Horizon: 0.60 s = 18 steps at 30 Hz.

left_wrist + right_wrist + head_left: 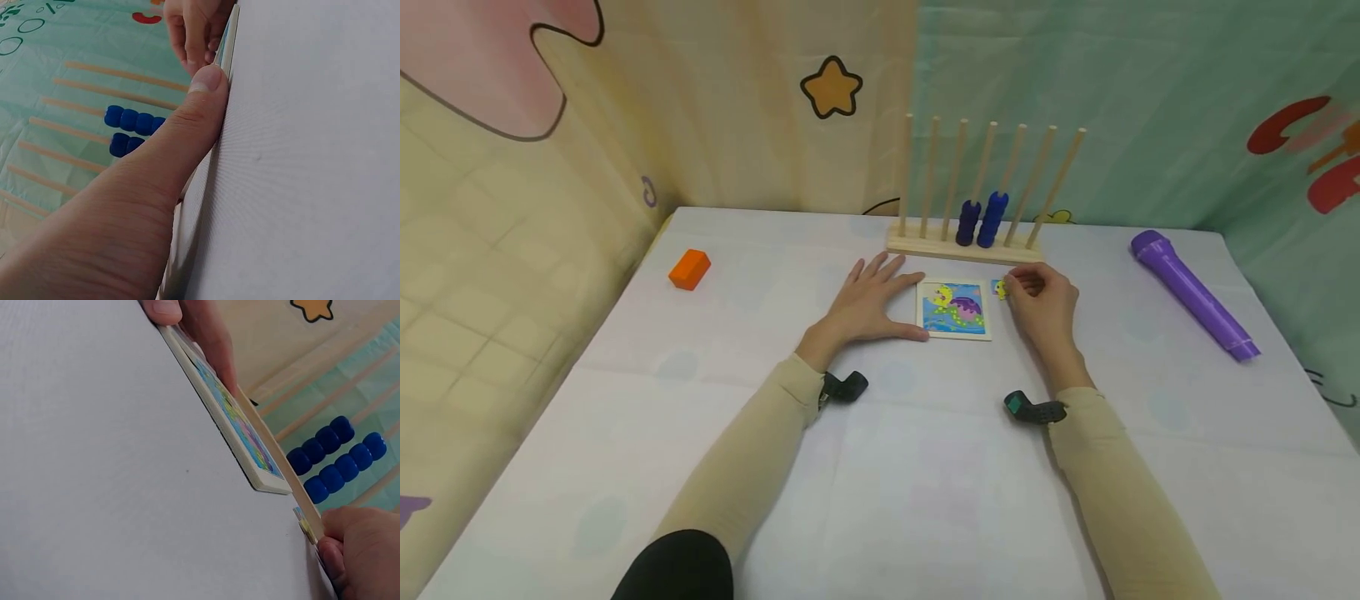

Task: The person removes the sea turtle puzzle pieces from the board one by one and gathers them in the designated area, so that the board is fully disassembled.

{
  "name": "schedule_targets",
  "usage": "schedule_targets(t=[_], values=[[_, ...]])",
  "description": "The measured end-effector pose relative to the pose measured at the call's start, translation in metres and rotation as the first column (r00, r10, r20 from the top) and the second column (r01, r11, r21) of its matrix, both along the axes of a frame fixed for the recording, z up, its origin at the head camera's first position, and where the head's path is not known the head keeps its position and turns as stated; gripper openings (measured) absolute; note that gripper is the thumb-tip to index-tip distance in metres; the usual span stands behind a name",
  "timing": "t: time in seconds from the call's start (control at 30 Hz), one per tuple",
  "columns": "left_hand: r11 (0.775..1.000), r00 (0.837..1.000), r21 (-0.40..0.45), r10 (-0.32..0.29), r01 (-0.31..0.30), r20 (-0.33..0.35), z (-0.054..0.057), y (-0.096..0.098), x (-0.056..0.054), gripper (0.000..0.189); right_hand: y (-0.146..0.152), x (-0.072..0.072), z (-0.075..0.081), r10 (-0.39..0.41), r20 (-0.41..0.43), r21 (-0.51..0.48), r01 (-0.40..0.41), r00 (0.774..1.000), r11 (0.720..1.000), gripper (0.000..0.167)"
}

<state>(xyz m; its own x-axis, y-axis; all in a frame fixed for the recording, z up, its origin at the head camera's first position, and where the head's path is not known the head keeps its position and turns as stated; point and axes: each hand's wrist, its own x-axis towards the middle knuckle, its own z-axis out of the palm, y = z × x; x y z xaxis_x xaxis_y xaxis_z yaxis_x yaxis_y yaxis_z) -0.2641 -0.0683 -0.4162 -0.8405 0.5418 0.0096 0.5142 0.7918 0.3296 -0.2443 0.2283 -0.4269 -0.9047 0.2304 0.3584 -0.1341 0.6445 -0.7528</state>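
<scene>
A small wooden jigsaw puzzle (955,310) with a cartoon dinosaur picture lies flat in its pale frame. The left hand (871,304) spreads along its left side, index fingertip by the upper corner and thumb at the lower one. In the left wrist view the thumb (203,84) presses against the frame's edge. Just right of the puzzle, the right hand (1043,302) pinches a small blue-and-yellow puzzle piece (999,288) between curled fingers and thumb. The right wrist view shows that piece (304,524) low at the tabletop, partly hidden by the fingers.
Behind the puzzle stands a wooden peg rack (966,247) with dark blue beads (992,220) stacked on two of its rods. An orange block (689,269) sits far left. A purple tube (1195,293) lies at the right on the white-covered table (910,483).
</scene>
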Motion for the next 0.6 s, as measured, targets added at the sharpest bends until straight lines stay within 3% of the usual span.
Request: schedule_targets(t=[0.3,0.6], values=[[1.0,1.0,0.01,-0.004,0.004,-0.009,-0.001,-0.0014,0.0002,0.105,-0.0027,0.0026,-0.0005,0.069,0.023,0.079,-0.071,0.997,0.994,0.028],[1.0,1.0,0.014,-0.004,0.005,-0.017,0.0,-0.0015,0.0016,0.105,-0.0014,0.004,-0.0001,-0.021,-0.033,0.098,0.024,0.999,0.995,0.022]])
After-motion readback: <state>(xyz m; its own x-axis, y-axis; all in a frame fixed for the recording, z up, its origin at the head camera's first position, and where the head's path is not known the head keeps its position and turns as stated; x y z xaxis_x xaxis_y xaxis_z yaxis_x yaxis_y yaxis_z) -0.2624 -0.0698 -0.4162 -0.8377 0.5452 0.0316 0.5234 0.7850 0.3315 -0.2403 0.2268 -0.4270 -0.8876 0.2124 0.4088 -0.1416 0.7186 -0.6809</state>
